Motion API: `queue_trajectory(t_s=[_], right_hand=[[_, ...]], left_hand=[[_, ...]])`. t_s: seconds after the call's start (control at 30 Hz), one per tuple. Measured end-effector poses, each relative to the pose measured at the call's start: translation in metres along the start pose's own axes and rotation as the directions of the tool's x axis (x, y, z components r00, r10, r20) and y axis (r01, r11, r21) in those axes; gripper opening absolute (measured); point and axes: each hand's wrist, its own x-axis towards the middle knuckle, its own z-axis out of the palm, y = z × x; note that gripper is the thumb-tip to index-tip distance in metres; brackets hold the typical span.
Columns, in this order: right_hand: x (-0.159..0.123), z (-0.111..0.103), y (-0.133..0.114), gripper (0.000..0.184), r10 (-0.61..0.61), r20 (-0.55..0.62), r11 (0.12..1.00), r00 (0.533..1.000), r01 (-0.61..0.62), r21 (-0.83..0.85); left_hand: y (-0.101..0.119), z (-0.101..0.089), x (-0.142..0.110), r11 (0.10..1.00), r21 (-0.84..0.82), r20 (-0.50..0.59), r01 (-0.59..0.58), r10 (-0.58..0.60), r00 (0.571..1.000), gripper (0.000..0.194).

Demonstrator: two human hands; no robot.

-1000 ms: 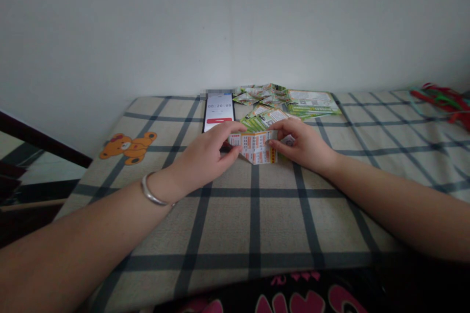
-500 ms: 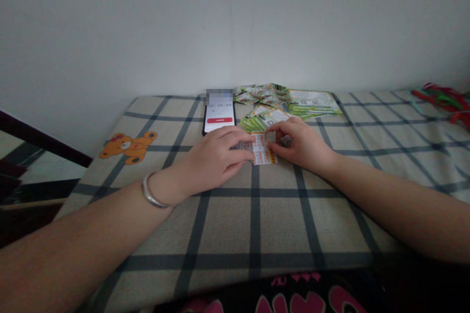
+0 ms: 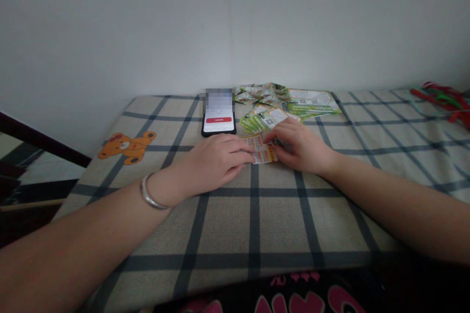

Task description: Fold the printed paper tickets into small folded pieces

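Note:
A small orange-and-white printed leaflet [image 3: 261,151] lies on the checked tablecloth between my two hands. My left hand [image 3: 220,159], with a silver bangle at the wrist, has its fingers together on the leaflet's left edge. From the other side, my right hand [image 3: 299,144] bends its thumb and index finger onto the leaflet's right part. Its other fingers are curled and partly hidden. Just beyond the leaflet, several green-and-white leaflets [image 3: 270,118] lie fanned out, partly covered by my right hand.
A phone [image 3: 219,124] with a red button on its screen lies behind my left hand. Folded paper pieces [image 3: 261,94] and a stack of flat leaflets [image 3: 314,101] are near the wall. A bear picture [image 3: 127,147] is at left; red and green items [image 3: 446,102] lie far right.
My right fingers have shifted slightly left and down over the leaflet. My left fingers have drawn closer together at its left edge. More of the phone's lower end shows.

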Motion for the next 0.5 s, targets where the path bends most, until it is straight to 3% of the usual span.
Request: queue_trajectory(t_s=[0.2,0.33,0.5], right_hand=[[-0.0013,-0.006,0.005,0.03,-0.092,0.053,0.996,0.994,0.093,-0.002],[-0.0023,-0.0079,0.0067,0.025,-0.166,0.114,0.986,0.979,0.168,-0.001],[-0.0017,-0.0084,0.0074,0.018,-0.25,0.096,0.963,0.964,0.257,-0.081]], left_hand=[[0.0008,-0.0025,0.0015,0.999,-0.039,0.005,0.004,-0.004,1.0,0.025],[-0.0006,-0.0034,0.0007,0.998,-0.058,0.012,0.005,-0.004,1.0,0.026],[-0.0024,-0.0039,0.0008,0.994,-0.105,0.009,-0.005,0.006,1.0,0.026]])
